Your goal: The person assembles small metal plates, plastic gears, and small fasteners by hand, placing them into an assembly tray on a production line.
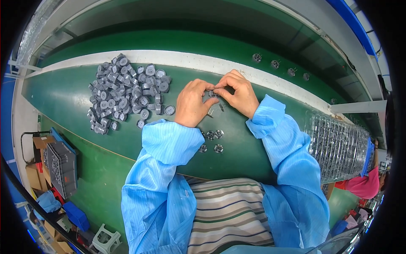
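Observation:
My left hand (192,103) pinches a small dark metallic part (213,94) between thumb and fingers, over the green worktop. From the other side, the thumb and forefinger of my right hand (237,91) close at the same part's upper edge; the fingertips partly hide it. Just below the hands lie a thin metal piece (221,107) and a pin-like bit (210,112). Nearer to me, several round silvery parts (218,148) rest on the worktop, some beside my left sleeve. A large heap of grey round plastic housings (122,89) spreads to the left of my left hand.
A white ledge (186,57) runs behind the worktop (249,139). Beyond it, several metallic parts (275,64) stand on a green strip. Stacked clear trays (338,144) filled with parts are at the right. On the floor at left are a grey crate (62,169) and a stool (106,239).

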`<action>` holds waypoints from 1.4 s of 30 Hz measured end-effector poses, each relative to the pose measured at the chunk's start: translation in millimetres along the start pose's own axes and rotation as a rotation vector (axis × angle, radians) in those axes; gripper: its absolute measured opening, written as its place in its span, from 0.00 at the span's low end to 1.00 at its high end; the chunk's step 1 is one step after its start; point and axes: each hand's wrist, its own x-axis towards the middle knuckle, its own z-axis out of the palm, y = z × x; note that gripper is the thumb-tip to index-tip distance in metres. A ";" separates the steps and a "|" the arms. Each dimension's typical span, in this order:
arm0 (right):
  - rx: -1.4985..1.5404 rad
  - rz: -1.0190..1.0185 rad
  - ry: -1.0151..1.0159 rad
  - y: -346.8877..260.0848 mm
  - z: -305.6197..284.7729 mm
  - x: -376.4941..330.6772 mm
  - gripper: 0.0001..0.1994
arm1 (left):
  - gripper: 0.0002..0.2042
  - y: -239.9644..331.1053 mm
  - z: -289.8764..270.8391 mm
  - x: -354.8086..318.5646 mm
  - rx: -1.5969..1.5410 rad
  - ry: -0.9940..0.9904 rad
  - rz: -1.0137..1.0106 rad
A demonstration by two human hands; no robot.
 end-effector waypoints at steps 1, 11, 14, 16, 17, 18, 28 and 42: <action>-0.044 -0.024 0.005 -0.1 0.1 0.7 0.06 | 0.17 0.2 0.4 -0.2 -0.002 0.000 -0.002; -0.082 0.042 -0.127 -8.8 0.3 5.0 0.08 | 0.20 -0.3 -6.5 -4.0 -0.031 0.077 -0.002; 0.016 0.137 -0.109 -8.2 -8.5 2.5 0.12 | 0.20 6.7 -21.7 -4.2 0.343 0.338 0.091; -0.024 0.061 -0.149 -9.9 -11.4 4.5 0.14 | 0.21 4.9 -31.2 -4.1 0.672 0.498 0.099; -0.073 -0.017 -0.195 -11.4 -13.9 6.0 0.16 | 0.20 -5.2 -33.1 -6.0 0.758 0.519 0.005; -0.097 -0.054 -0.217 -9.9 -12.5 6.9 0.15 | 0.20 -12.4 -34.6 -7.0 0.844 0.536 -0.092; -0.488 0.019 0.127 61.9 -63.4 42.7 0.13 | 0.19 -9.3 -10.2 -3.2 0.304 0.238 0.150; 0.032 0.151 -0.059 -11.4 2.3 4.6 0.12 | 0.19 -8.7 5.6 -0.3 -0.086 0.139 0.120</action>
